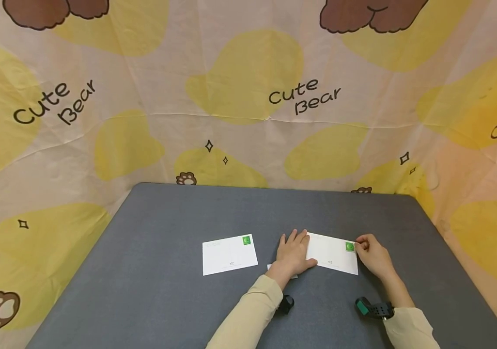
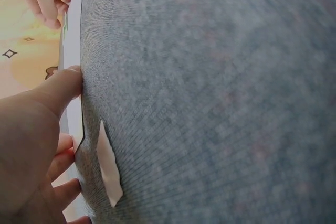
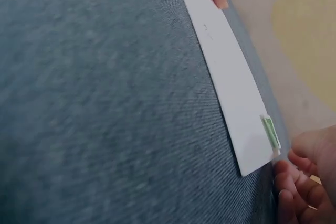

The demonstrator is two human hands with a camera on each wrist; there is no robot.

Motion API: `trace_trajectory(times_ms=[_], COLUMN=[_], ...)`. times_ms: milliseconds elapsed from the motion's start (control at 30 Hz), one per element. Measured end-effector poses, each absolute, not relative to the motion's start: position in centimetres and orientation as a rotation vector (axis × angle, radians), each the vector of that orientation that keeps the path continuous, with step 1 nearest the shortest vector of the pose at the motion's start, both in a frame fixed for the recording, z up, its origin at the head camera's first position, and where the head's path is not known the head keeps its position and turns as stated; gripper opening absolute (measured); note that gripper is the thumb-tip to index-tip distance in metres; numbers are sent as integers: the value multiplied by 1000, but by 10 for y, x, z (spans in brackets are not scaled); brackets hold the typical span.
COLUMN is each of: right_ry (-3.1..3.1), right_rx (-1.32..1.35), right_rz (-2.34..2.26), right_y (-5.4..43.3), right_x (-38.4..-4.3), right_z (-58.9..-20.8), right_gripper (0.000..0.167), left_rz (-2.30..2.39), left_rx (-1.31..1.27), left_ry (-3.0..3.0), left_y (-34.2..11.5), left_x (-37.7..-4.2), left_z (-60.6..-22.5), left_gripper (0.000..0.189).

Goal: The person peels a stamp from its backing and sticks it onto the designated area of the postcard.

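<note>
My left hand (image 1: 293, 253) rests on the left end of a white envelope (image 1: 331, 254), its fingers spread and its thumb along the near edge. At that envelope's upper right corner lies a green stamp (image 1: 349, 246). My right hand (image 1: 372, 254) has curled fingers at the stamp's right edge and appears to pinch it; in the right wrist view, the stamp (image 3: 270, 132) looks slightly raised beside the thumb. A small white paper piece (image 2: 109, 166) lies beneath the left wrist, mostly hidden in the head view.
To the left lies another white envelope (image 1: 229, 256) with a green stamp (image 1: 246, 240) in its upper right corner. Everything lies on a dark grey table (image 1: 152, 291). A printed cloth (image 1: 240, 72) hangs behind and around it.
</note>
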State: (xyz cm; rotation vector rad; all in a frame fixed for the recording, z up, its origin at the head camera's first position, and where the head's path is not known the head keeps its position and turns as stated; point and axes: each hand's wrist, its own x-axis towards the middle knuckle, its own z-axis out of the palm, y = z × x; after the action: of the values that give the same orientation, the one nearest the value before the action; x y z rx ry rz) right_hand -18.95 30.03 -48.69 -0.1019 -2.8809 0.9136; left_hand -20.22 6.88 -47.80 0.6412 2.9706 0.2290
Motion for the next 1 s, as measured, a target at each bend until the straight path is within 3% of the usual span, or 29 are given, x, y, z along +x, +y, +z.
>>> trace_trajectory(times_ms=[233, 667, 1000], right_ry=[-2784, -2865, -2841], right_rx=[36, 404, 519], right_rz=[871, 654, 461], right_y=[299, 290, 290], right_x=[-180, -160, -158], right_z=[-486, -477, -483], right_gripper=[22, 37, 41], left_rz=[230, 234, 235], left_rx=[638, 645, 643], left_ry=[2965, 2964, 2968], left_y=[69, 68, 68], left_x=[-202, -204, -203], left_z=[-478, -479, -480], left_gripper=[72, 73, 73])
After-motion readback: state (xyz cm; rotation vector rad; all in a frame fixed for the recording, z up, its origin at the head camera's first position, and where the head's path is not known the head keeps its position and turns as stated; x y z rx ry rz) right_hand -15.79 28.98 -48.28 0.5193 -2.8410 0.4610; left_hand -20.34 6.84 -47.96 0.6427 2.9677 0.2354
